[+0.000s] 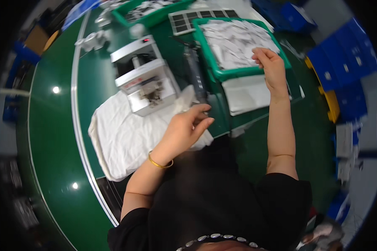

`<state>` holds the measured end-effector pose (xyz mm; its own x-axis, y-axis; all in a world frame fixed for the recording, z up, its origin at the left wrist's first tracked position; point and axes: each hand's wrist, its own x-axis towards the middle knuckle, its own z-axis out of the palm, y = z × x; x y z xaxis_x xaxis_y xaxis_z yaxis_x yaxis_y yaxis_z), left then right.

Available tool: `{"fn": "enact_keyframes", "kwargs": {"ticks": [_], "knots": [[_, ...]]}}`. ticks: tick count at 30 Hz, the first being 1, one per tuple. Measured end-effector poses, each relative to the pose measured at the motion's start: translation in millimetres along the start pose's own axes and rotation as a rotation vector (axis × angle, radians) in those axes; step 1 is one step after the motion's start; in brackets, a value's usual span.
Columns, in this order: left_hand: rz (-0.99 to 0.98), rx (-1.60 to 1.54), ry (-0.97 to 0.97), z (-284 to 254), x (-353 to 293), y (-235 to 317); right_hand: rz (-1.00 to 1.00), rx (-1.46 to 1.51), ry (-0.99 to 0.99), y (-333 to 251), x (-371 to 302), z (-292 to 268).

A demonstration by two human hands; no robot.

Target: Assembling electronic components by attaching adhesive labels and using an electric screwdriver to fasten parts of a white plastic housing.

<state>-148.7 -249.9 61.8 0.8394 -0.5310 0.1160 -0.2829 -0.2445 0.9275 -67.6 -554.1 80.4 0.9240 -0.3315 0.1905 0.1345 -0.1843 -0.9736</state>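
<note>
My left hand (182, 130), with a gold bangle at the wrist, is above the white cloth (121, 134) in front of a small white bench machine (148, 85). Its thumb and forefinger stand apart, and I see nothing between them. A pale, blurred scrap (185, 99) shows just beyond its knuckles. My right hand (272, 69) is over the near right part of a green basket (222, 75) heaped with small white pieces (234, 42). Its fingers are curled in toward the thumb; whether they pinch a piece is too blurred to tell.
A dark long tool (195, 73) lies between machine and basket. Near the basket sits a folded white sheet (247, 95). Farther back are another green basket (148, 11), a dark-celled tray (184, 21) and white rolls (92, 40). Blue bins (337, 58) stand at the right.
</note>
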Motion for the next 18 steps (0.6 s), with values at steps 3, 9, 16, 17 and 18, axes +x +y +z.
{"fn": "enact_keyframes", "kwargs": {"ticks": [3, 9, 16, 17, 18], "knots": [[0.168, 0.123, -0.052, 26.8, 25.9, 2.3, 0.054, -0.235, 0.216, 52.6, -22.3, -85.7], [0.405, 0.361, -0.178, 95.8, 96.9, -0.7, 0.009, -0.743, 0.254, 112.1, -49.8, -137.7], [0.595, 0.513, -0.122, 144.5, 136.4, -21.1, -0.056, -1.133, 0.190, 106.9, -52.3, -117.6], [0.584, 0.528, -0.120, 147.4, 137.9, -20.4, -0.052, -1.120, 0.158, 106.3, -55.6, -115.0], [0.580, 0.529, -0.121, 149.8, 139.5, -22.4, -0.092, -1.109, 0.123, 106.3, -58.9, -111.6]]}}
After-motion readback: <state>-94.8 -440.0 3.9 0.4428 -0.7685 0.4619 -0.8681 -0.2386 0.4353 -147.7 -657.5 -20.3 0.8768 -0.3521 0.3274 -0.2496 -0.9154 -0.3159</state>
